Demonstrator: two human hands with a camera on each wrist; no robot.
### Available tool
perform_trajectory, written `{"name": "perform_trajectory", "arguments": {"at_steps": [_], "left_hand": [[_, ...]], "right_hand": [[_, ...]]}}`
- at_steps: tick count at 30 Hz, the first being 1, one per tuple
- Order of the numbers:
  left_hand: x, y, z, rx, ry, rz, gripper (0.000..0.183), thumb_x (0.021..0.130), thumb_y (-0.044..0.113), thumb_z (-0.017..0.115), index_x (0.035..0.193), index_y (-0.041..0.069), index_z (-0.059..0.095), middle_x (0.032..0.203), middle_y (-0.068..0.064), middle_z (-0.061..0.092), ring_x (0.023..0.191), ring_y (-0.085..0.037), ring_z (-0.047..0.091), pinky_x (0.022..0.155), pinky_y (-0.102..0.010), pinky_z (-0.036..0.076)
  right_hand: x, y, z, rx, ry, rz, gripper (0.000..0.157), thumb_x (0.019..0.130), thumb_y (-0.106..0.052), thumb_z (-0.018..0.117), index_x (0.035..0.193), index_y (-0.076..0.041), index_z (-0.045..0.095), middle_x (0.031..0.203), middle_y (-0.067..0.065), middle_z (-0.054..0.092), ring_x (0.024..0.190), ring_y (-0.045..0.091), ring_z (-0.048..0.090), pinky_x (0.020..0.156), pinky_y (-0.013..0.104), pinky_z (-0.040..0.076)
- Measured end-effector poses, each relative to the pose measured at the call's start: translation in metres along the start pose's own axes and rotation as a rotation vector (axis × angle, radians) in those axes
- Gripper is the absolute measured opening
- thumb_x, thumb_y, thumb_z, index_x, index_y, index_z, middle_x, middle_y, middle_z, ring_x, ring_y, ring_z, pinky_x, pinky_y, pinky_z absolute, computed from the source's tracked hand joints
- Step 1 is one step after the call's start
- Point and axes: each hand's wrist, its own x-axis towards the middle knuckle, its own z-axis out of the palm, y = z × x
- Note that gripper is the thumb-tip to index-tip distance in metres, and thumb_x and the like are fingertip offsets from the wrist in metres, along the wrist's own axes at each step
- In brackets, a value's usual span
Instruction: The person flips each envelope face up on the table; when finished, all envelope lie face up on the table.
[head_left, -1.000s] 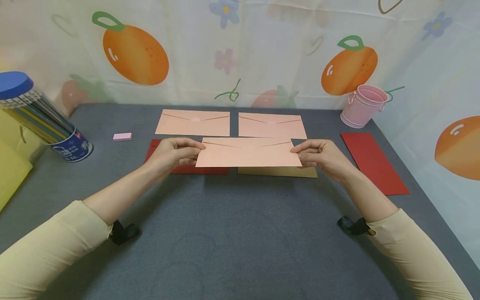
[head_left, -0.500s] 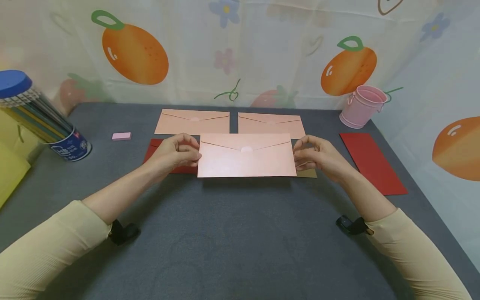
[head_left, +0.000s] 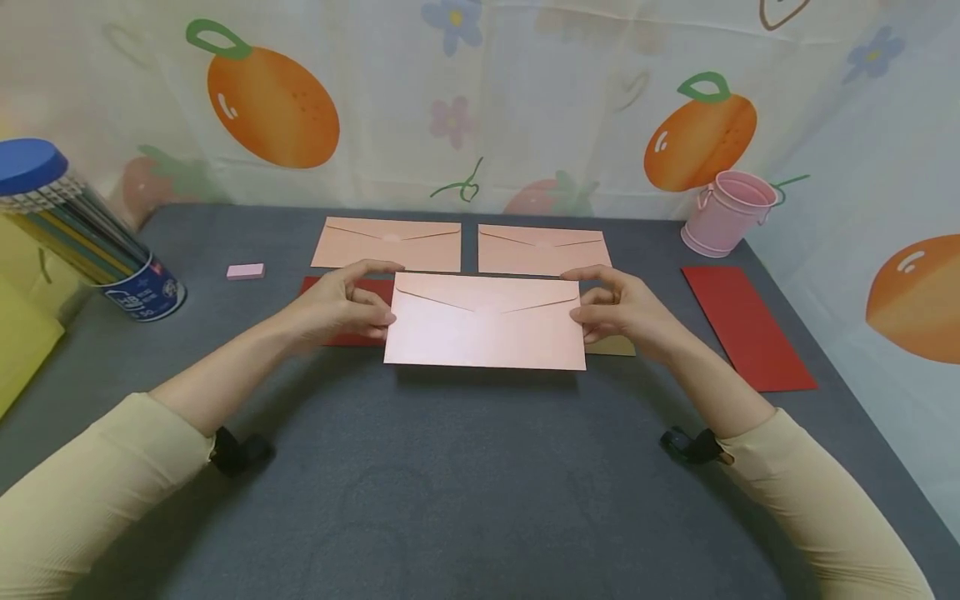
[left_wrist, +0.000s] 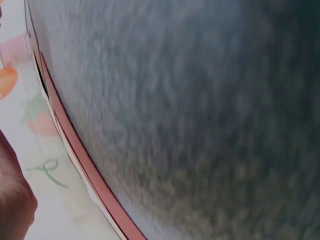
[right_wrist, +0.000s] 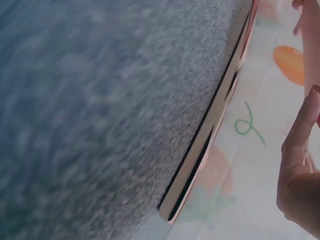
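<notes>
Between my two hands a pale pink envelope (head_left: 484,337) is held above the table, flap side toward me and tilted so that its face shows. My left hand (head_left: 341,308) pinches its left edge with thumb and fingers. At the right edge, my right hand (head_left: 622,308) grips it the same way. Behind and below it lie a red envelope (head_left: 352,340) on the left and a tan envelope (head_left: 611,345) on the right, both partly covered. Farther back, two more pink envelopes (head_left: 386,250) (head_left: 544,254) lie side by side, flaps up.
A red envelope (head_left: 750,329) lies slanted at the right, below a small pink bucket (head_left: 727,215). On the left stand a blue tub of pencils (head_left: 142,287) and a pink eraser (head_left: 245,272). A yellow object (head_left: 26,342) sits at the left edge. A fruit-printed curtain (head_left: 487,100) closes the back.
The held envelope has tipped up from nearly flat, its face turning toward me, and come slightly nearer and left. Both hands moved with it, still holding its ends.
</notes>
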Motion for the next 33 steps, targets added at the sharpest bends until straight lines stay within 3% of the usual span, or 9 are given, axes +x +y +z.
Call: {"name": "perform_trajectory", "arguments": {"at_steps": [6,11,15,21,29,33], "left_hand": [[0.001,0.000,-0.012,0.036,-0.048,-0.001,0.070,0.091,0.004,0.067,0.149,0.008,0.029,0.081,0.005,0.071,0.077,-0.011,0.068,0.078,-0.028,0.062],[0.000,-0.003,-0.026,0.095,-0.061,-0.023,0.052,0.089,0.007,0.071,0.133,0.009,0.044,0.086,0.004,0.070,0.080,-0.013,0.069,0.078,-0.029,0.062],[-0.003,-0.002,-0.039,0.108,-0.013,-0.080,0.033,0.090,0.016,0.072,0.118,0.008,0.055,0.092,0.005,0.070,0.083,-0.012,0.069,0.079,-0.029,0.062],[-0.007,-0.001,-0.051,0.125,0.053,-0.143,0.024,0.094,0.027,0.067,0.110,0.009,0.066,0.090,0.006,0.065,0.081,-0.010,0.065,0.078,-0.025,0.060],[-0.016,0.005,-0.077,0.198,-0.009,-0.187,0.024,0.095,0.027,0.066,0.110,0.008,0.065,0.082,0.001,0.061,0.075,-0.012,0.065,0.076,-0.028,0.060],[-0.020,0.004,-0.092,0.252,-0.086,-0.214,0.020,0.095,0.027,0.066,0.108,0.010,0.065,0.082,0.002,0.063,0.077,-0.014,0.068,0.078,-0.031,0.060]], "right_hand": [[0.004,-0.002,0.006,0.016,-0.010,0.009,0.057,0.091,-0.007,0.068,0.142,-0.011,0.043,0.083,-0.005,0.067,0.068,0.012,0.062,0.067,0.030,0.061],[0.006,-0.005,0.015,0.032,-0.021,0.019,0.056,0.090,-0.006,0.068,0.141,-0.010,0.045,0.085,-0.003,0.067,0.067,0.012,0.063,0.067,0.031,0.062],[0.009,-0.011,0.027,0.040,-0.039,0.037,0.055,0.089,-0.006,0.070,0.139,-0.010,0.047,0.089,0.001,0.065,0.067,0.013,0.066,0.069,0.033,0.063],[0.011,-0.019,0.044,0.045,-0.073,0.052,0.056,0.087,-0.005,0.071,0.138,-0.010,0.047,0.090,0.005,0.063,0.066,0.014,0.069,0.069,0.034,0.063],[0.015,-0.030,0.058,0.024,-0.119,0.062,0.048,0.088,-0.008,0.072,0.131,-0.005,0.051,0.088,0.006,0.072,0.069,0.018,0.073,0.069,0.035,0.063],[0.019,-0.033,0.066,0.025,-0.153,0.056,0.044,0.089,-0.006,0.071,0.129,-0.002,0.053,0.087,0.008,0.073,0.070,0.019,0.074,0.072,0.040,0.063]]}}
